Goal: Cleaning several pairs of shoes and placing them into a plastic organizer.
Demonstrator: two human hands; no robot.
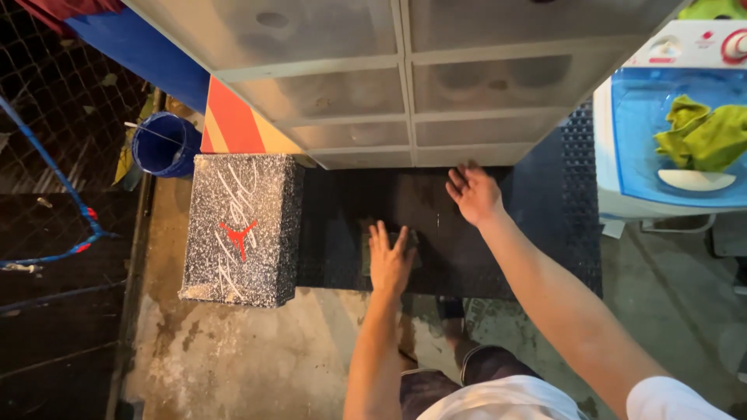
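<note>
A: 2 hands down on the black mat (342, 225). Left hand (389, 260) flat, fingers spread, pressing a small dark cloth (366, 249) near the mat's front edge. Right hand (473, 193) also flat and splayed, holding nothing, close to the drawer unit's base.

B: What's around?

A: 1 speckled grey box (243, 227) w/ a red mark, just beside the mat on the left, touching its edge. 1 blue bucket (165, 144) behind that box. Translucent drawer unit (405, 101) at the back, 2 columns, about 4 drawers each visible. 1 white-and-blue washing machine (677, 124) far right, w/ 1 yellow-green cloth (704, 136) on its lid.

B: Anything blocking?

A: Box hems the left side, drawers close the back. Right of the right hand there's bare mat up to the machine. Front edge of the mat meets wet, stained concrete floor (257, 358), open. Wire fence (54, 117) far left. Person's knees and 1 foot show below the arms.
</note>
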